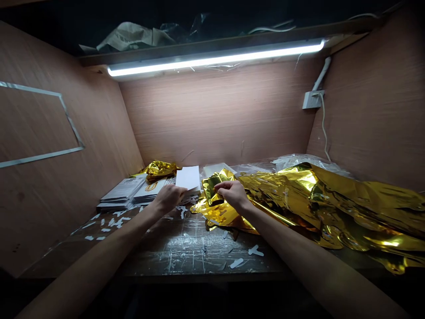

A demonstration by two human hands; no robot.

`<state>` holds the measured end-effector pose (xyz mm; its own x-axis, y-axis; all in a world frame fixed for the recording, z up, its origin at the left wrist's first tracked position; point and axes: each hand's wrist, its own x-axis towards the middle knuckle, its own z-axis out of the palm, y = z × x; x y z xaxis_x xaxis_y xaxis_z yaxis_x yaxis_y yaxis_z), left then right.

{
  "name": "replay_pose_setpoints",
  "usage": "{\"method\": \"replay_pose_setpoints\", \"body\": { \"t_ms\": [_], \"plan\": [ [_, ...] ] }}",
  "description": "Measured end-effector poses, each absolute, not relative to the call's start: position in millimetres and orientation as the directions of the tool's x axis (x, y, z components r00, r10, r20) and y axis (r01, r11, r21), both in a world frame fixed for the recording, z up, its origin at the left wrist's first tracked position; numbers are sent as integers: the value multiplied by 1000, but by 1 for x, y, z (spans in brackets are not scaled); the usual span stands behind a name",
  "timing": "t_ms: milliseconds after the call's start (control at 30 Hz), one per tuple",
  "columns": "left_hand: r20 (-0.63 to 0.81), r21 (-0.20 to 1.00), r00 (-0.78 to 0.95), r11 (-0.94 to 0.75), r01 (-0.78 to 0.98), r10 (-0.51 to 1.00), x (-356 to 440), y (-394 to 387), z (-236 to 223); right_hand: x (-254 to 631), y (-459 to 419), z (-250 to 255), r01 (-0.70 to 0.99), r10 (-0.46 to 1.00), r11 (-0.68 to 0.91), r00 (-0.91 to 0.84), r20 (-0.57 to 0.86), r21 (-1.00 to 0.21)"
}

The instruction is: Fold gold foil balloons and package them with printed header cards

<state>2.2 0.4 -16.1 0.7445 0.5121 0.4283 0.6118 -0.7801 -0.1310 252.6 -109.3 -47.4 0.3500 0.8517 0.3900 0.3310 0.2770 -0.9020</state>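
While both hands work over the scarred dark worktop [186, 254], a slack pinch could drop the card or crease the foil; loose white paper offcuts [114, 222], too many to count exactly, could catch under a wrist. Left hand [168, 199]: narrow grip on one white rectangular card [188, 178]. Right hand [234, 195]: narrow grip on one folded gold metallic foil piece [211, 188]. Beyond: one large crumpled gold foil sheet [332, 204], two stacks of printed white leaflets [122, 190], one gold foil wad [161, 169].
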Motion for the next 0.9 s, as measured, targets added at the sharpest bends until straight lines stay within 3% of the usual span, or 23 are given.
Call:
{"method": "replay_pose_setpoints", "body": {
  "t_ms": [167,333,400,500,700,900],
  "plan": [
    [358,-200,823,-825,529,441,19,-47,-21,266,-117,-33,213,862,264,385,330,-941],
    [172,-259,914,-879,402,367,30,-113,-25,268,-139,-10,337,926,99,315,211,-936],
    [152,-227,937,-911,343,315,31,-132,-28,262,-148,-7,384,956,42,252,149,-922],
    [262,-135,928,-942,306,264,30,-146,-30,251,-157,-14,468,981,-32,184,62,-883],
    [490,90,801,-934,346,344,20,-123,-15,237,-168,-39,487,970,-190,225,-88,-853],
    [331,199,912,-963,184,242,23,-93,-24,224,-161,-42,512,993,-111,96,-71,-852]
  ]
}}
